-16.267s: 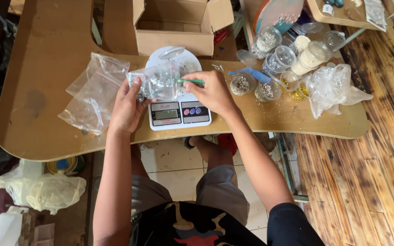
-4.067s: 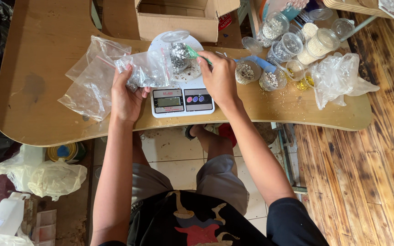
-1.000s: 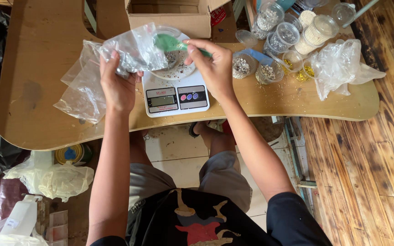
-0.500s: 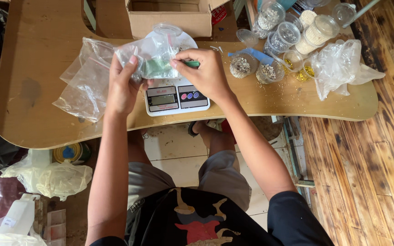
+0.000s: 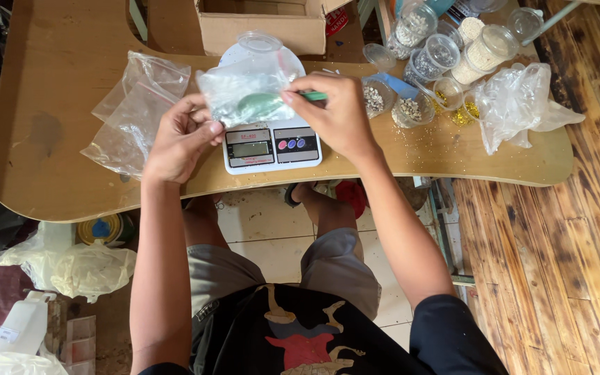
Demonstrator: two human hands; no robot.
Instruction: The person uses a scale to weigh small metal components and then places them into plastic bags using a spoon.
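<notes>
Green spoon [image 5: 262, 104] level in bag [image 5: 244, 87], handle rightward

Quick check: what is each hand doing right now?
Left hand: closed, pinching the edge of the clear plastic bag above the scale.
Right hand: closed on a green spoon dipped into that bag.

We are seeing the scale [image 5: 272, 144] sitting on the table [image 5: 50, 90], empty bags [image 5: 133, 111] lying to its left, cups [image 5: 446, 59] standing right, a box [image 5: 258, 24] sitting behind.
</notes>
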